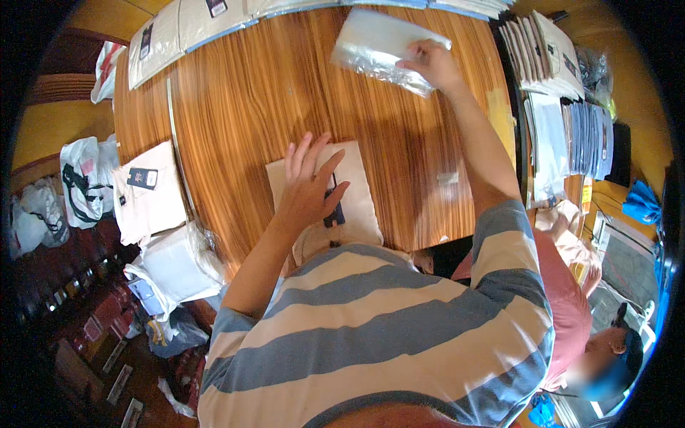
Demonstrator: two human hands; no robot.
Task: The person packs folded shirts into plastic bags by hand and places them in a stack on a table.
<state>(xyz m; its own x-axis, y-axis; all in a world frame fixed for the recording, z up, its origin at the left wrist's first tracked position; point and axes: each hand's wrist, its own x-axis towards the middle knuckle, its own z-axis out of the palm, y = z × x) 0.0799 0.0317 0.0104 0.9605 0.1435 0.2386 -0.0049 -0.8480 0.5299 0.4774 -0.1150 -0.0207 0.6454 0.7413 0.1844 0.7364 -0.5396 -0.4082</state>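
Note:
A folded beige garment (362, 189) lies on the wooden table close in front of me. My left hand (308, 187) rests over it, fingers spread and stretched out. Partly hidden under that hand is a dark hang tag (334, 212) on the garment. Farther off to the right, a clear plastic bag (371, 44) lies flat, seemingly in a stack of them. My right hand (432, 65) reaches onto it with curled fingers, thumb and fingertips pinching the film near its right side.
Another folded cream garment with a tag (150, 192) lies at the left table edge, near a plastic-wrapped pack (182, 264). Bagged garments (160, 43) line the far edge. Piles of folded clothes (546, 57) stand at right. A person in a red top (564, 314) is at lower right.

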